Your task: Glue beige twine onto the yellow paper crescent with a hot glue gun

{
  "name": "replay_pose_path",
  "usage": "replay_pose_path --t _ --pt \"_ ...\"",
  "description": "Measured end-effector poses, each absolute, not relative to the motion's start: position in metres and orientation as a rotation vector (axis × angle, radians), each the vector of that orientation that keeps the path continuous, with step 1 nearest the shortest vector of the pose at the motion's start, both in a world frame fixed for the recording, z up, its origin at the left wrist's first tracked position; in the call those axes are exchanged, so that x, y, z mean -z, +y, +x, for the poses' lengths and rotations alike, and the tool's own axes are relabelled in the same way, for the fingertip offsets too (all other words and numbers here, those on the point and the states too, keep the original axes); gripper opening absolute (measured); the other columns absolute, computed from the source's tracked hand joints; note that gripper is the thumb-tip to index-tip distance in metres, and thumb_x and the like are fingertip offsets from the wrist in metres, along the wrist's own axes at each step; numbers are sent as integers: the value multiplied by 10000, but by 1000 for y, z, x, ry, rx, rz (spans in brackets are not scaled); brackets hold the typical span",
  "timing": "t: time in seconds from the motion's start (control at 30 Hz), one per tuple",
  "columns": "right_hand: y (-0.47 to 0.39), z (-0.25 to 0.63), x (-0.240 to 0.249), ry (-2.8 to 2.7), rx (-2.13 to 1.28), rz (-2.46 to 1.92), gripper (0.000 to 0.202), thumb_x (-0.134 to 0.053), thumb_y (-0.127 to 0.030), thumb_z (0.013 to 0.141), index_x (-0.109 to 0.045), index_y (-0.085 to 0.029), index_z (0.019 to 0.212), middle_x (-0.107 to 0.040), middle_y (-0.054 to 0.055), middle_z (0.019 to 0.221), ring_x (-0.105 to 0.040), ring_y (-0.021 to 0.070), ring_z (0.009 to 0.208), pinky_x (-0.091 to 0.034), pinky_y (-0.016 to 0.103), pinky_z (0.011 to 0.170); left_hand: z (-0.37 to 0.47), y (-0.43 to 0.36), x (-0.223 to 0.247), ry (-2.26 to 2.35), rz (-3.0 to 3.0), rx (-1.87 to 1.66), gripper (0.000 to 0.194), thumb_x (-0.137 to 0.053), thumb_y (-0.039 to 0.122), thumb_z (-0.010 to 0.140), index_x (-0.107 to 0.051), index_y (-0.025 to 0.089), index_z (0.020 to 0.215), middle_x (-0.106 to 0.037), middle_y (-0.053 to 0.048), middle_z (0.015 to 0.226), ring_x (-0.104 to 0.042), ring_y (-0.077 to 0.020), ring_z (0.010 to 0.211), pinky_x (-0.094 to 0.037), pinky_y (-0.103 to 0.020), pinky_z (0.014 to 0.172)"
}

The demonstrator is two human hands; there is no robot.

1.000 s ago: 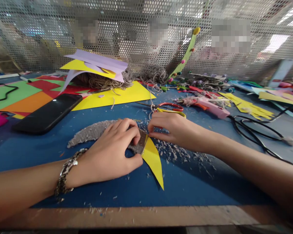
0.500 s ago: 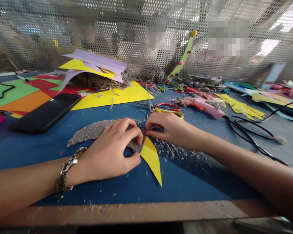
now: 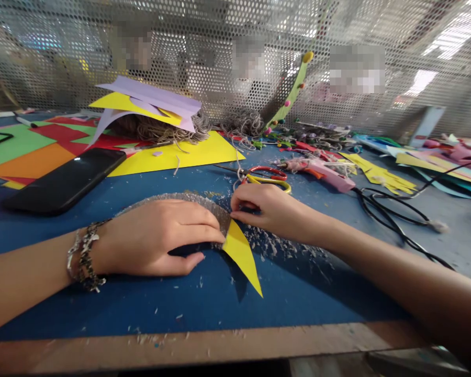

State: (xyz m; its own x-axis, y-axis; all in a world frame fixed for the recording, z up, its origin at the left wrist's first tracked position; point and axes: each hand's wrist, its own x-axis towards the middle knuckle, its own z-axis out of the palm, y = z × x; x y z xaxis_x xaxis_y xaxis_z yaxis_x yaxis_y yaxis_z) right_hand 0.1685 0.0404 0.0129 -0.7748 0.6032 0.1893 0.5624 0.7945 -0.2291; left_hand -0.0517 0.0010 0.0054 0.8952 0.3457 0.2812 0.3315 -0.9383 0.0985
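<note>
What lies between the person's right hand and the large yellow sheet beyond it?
In the head view, scissors and a grey yarn strand lie between the right hand and the yellow sheet.

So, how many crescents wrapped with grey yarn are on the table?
1: the yarn-wrapped crescent lies partly under the left hand, its bare yellow end sticking out. Others may be hidden.
</note>
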Motion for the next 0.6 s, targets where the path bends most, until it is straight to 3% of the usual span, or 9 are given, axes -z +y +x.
replay_pose_path --t 0.23,0.6 --pt "40 168 -14 -2750 -249 -926 101 -507 -210 784 -512 -152 702 -523 -3 682 -403 85 610 -306 202 574 -52 0 -10 491 3033 -426 313 -473 205 787 -550 173 1089 -589 -54 1100 -536 -200 1002 -425 -315 860" --pt "40 168 -15 -2761 -234 -936 110 -493 -219 797 -522 -150 718 -540 9 713 -431 95 647 -326 212 599 -51 -3 -11 455 3068 -364 326 -480 184 759 -555 194 1075 -579 -65 1102 -524 -227 1010 -424 -344 865"
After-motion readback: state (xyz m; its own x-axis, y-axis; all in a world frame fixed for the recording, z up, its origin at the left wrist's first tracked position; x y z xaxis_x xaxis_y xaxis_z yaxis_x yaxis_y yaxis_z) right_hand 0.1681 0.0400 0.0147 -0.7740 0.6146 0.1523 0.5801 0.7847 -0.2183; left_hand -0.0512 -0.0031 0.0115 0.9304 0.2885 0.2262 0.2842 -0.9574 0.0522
